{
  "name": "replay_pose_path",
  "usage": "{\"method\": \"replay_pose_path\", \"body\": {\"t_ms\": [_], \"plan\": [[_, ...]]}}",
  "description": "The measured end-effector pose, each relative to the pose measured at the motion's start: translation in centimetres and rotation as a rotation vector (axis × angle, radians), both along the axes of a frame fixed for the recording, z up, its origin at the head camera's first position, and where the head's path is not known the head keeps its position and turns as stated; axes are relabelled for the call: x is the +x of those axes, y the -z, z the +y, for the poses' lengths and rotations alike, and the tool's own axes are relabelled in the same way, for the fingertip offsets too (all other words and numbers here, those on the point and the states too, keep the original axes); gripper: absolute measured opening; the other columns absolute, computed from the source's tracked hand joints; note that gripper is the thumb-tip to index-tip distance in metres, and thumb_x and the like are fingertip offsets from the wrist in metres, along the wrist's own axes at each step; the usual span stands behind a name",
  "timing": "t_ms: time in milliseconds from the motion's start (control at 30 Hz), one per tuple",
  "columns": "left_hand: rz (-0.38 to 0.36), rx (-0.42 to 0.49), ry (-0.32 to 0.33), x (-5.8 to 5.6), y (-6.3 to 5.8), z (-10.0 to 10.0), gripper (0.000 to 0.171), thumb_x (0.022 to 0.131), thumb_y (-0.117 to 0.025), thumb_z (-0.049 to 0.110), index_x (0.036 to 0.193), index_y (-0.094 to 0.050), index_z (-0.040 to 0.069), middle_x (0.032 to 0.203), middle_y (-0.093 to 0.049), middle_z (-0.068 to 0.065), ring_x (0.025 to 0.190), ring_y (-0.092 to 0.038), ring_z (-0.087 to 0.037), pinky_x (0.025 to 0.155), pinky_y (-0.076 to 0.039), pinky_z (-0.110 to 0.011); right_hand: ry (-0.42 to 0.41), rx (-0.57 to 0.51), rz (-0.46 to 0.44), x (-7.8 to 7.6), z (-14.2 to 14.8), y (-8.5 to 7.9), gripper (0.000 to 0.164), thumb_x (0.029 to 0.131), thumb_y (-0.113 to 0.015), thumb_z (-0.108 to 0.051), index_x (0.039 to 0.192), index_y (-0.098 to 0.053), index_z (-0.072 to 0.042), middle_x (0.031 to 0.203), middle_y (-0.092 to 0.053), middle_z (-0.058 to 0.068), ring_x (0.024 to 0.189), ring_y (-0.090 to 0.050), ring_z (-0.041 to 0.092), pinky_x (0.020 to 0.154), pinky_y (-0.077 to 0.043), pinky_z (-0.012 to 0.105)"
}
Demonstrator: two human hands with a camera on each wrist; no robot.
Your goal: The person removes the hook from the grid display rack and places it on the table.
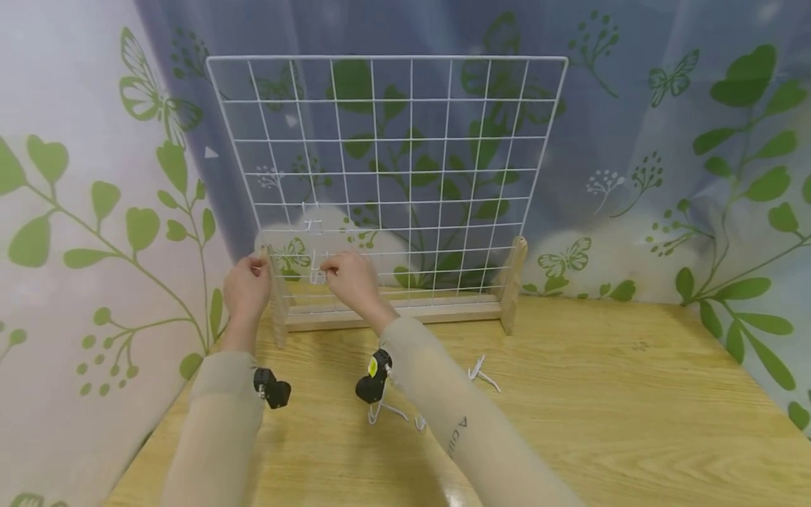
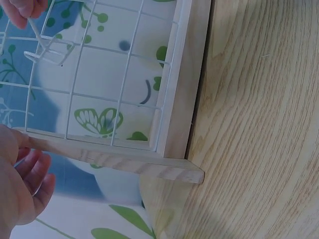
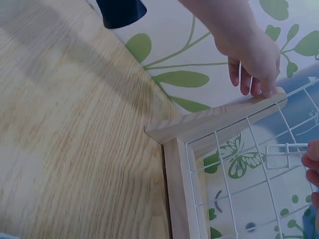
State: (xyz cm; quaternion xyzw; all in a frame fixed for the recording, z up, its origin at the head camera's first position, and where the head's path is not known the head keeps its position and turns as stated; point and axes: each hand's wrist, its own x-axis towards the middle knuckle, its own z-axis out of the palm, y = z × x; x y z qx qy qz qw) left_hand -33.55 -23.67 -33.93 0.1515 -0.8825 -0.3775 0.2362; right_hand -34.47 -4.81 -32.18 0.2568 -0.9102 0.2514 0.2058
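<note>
A white wire grid panel (image 1: 412, 171) stands upright in a wooden base with two side posts. Near its lower left, my right hand (image 1: 353, 280) pinches a white wire hook (image 1: 314, 269) by its prong. The hook's rectangular back (image 3: 266, 157) lies against the grid wires in the right wrist view. Another white hook (image 1: 313, 226) hangs on the grid just above. My left hand (image 1: 247, 287) touches the top end of the left wooden post (image 2: 119, 162), its other fingers hanging loosely beside it. Where its thumb lies is hard to make out.
On the wood-grain table (image 1: 608, 394) more white hooks lie loose: one hook (image 1: 479, 370) right of my forearm, others (image 1: 386, 410) beneath my right wrist. A leaf-patterned curtain (image 1: 633, 141) hangs close behind the grid and along the left side.
</note>
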Motion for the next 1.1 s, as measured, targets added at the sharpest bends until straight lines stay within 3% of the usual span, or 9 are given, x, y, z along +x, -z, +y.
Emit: {"method": "replay_pose_path", "body": {"t_ms": [133, 233, 533, 700, 867, 1100], "plan": [[0.001, -0.001, -0.003, 0.1, -0.1, 0.1, 0.032, 0.094, -0.044, 0.023, 0.113, -0.057, 0.0, 0.104, -0.06, -0.018, 0.094, -0.055, -0.035, 0.081, -0.041, -0.046, -0.024, -0.194, -0.218, 0.0, 0.0, 0.6, 0.017, 0.089, -0.06, -0.015, 0.099, -0.073, -0.011, 0.097, -0.07, 0.0, 0.089, -0.064, 0.013, 0.075, -0.047, 0.021], [-0.004, -0.003, 0.001, 0.1, -0.1, 0.1, 0.032, 0.095, -0.044, 0.023, 0.114, -0.057, 0.0, 0.104, -0.06, -0.017, 0.093, -0.055, -0.034, 0.08, -0.041, -0.045, -0.026, -0.278, -0.342, -0.1, 0.1, 1.3, 0.016, 0.088, -0.062, -0.016, 0.1, -0.072, -0.01, 0.099, -0.069, 0.001, 0.09, -0.063, 0.014, 0.076, -0.047, 0.022], [-0.01, 0.005, 0.001, 0.0, 0.0, 0.1, 0.033, 0.094, -0.044, 0.023, 0.114, -0.056, 0.001, 0.104, -0.06, -0.017, 0.092, -0.055, -0.035, 0.081, -0.041, -0.045, -0.022, -0.55, -0.521, -0.4, -0.1, 1.9, 0.018, 0.089, -0.06, -0.015, 0.098, -0.072, -0.005, 0.085, -0.071, 0.004, 0.087, -0.063, 0.014, 0.071, -0.045, 0.02], [-0.008, 0.002, -0.006, -0.2, 0.1, -0.1, 0.034, 0.095, -0.043, 0.024, 0.115, -0.056, 0.001, 0.105, -0.06, -0.017, 0.094, -0.055, -0.035, 0.081, -0.041, -0.045, 0.021, -0.695, -0.564, -0.3, -0.2, 1.5, 0.014, 0.085, -0.065, -0.012, 0.092, -0.073, -0.003, 0.087, -0.071, 0.005, 0.091, -0.063, 0.017, 0.078, -0.046, 0.024], [-0.01, 0.008, -0.007, -0.2, 0.1, -0.1, 0.033, 0.095, -0.043, 0.024, 0.115, -0.056, 0.001, 0.105, -0.06, -0.017, 0.093, -0.055, -0.034, 0.081, -0.041, -0.045, 0.084, -0.738, -0.569, -0.1, -0.2, 1.2, 0.014, 0.084, -0.066, -0.013, 0.093, -0.073, -0.005, 0.084, -0.071, 0.003, 0.098, -0.061, 0.018, 0.084, -0.044, 0.028], [-0.012, 0.015, 0.001, -0.2, 0.0, 0.0, 0.032, 0.095, -0.043, 0.023, 0.115, -0.056, 0.001, 0.104, -0.059, -0.017, 0.093, -0.054, -0.034, 0.081, -0.041, -0.045, 0.108, -0.753, -0.52, 0.0, 0.0, 0.7, 0.016, 0.086, -0.066, -0.018, 0.096, -0.073, -0.008, 0.085, -0.071, 0.001, 0.084, -0.062, 0.011, 0.064, -0.044, 0.021]]}}
